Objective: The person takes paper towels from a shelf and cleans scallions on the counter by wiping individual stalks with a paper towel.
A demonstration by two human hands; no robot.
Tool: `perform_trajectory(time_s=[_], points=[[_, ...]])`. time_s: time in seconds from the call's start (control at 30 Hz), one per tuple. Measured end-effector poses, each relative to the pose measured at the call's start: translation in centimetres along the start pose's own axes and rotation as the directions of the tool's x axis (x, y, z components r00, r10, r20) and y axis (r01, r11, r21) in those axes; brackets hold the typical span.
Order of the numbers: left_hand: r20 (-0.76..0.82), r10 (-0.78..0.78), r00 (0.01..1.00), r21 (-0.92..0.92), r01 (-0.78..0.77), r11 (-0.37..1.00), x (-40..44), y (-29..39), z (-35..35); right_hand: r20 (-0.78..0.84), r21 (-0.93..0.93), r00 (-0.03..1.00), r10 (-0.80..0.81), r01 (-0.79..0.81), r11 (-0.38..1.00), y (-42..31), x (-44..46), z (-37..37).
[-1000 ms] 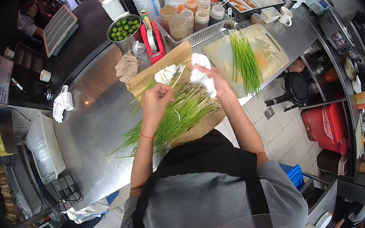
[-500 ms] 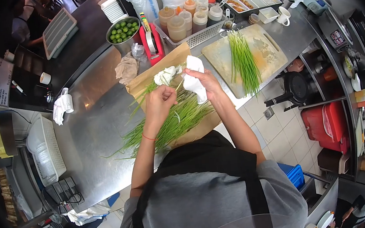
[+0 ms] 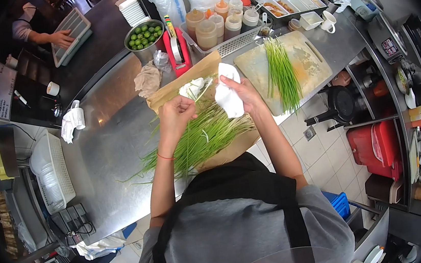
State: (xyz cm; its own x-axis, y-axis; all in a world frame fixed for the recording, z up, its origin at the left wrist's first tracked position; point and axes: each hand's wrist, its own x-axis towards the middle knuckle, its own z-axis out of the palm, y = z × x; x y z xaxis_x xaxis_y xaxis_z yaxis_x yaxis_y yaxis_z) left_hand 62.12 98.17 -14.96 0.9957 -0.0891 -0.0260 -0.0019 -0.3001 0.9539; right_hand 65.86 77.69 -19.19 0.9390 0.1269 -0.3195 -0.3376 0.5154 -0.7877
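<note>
In the head view, my right hand point(image 3: 245, 95) grips a folded white cloth point(image 3: 230, 101), which could also be a paper towel. My left hand point(image 3: 176, 115) is closed in a pinch, and a thin pale chive stalk point(image 3: 203, 89) runs from its fingers up toward the cloth. Under both hands a loose heap of green chives point(image 3: 206, 138) spreads over brown paper point(image 3: 230, 152) and onto the steel counter. A second white crumpled cloth point(image 3: 190, 89) lies at the top of the heap. To the right, a tidy bunch of chives point(image 3: 281, 75) rests on a worn cutting board point(image 3: 320, 76).
Behind the heap stand a red tape dispenser point(image 3: 177, 58), a pot of limes point(image 3: 144, 36) and a basket of sauce bottles point(image 3: 207, 34). A beige rag point(image 3: 147, 78) lies nearby. At the upper left, another person's hand point(image 3: 63, 39) touches a grey tray point(image 3: 74, 28).
My hands have drawn slightly apart, the left moving left and the right shifting a little right with the cloth. The other person's hand has reached onto the grey tray.
</note>
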Motion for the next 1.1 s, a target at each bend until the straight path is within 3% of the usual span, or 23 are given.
perform_trajectory(time_s=[0.27, 0.43, 0.53, 0.63, 0.83, 0.93, 1.1], points=[[0.029, 0.032, 0.999, 0.074, -0.034, 0.997, -0.4, 0.4, 0.1, 0.047, -0.242, 0.992, -0.117, 0.125, 0.962, -0.3, 0.4, 0.5], [0.013, 0.034, 0.999, 0.082, -0.035, 0.996, -0.4, 0.1, -0.2, 0.045, -0.56, 0.929, -0.368, 0.328, 0.76, 0.0, 1.2, -0.3], [0.014, 0.03, 0.999, 0.08, -0.031, 0.996, -0.5, 0.1, -0.2, 0.044, -0.65, 0.91, -0.411, 0.339, 0.68, 0.1, 1.7, -0.8], [0.02, 0.017, 1.0, 0.082, -0.019, 0.996, -0.4, 0.2, -0.4, 0.224, -0.879, 0.783, -0.58, 0.42, 0.227, -0.7, 0.9, 0.0], [0.028, 0.022, 0.999, 0.093, -0.024, 0.995, -0.2, -0.1, -0.7, 0.388, -0.711, 0.774, -0.501, 0.597, 0.372, -1.7, 0.8, -0.2], [0.042, 0.023, 0.999, 0.118, -0.028, 0.993, -0.2, 0.0, -0.6, 0.566, -0.684, 0.71, -0.42, 0.688, 0.243, -1.9, 1.1, -0.2], [0.035, 0.03, 0.999, 0.129, -0.034, 0.991, -0.2, 0.1, -0.6, 0.519, -0.739, 0.771, -0.369, 0.622, 0.259, -2.1, 1.2, 0.6]])
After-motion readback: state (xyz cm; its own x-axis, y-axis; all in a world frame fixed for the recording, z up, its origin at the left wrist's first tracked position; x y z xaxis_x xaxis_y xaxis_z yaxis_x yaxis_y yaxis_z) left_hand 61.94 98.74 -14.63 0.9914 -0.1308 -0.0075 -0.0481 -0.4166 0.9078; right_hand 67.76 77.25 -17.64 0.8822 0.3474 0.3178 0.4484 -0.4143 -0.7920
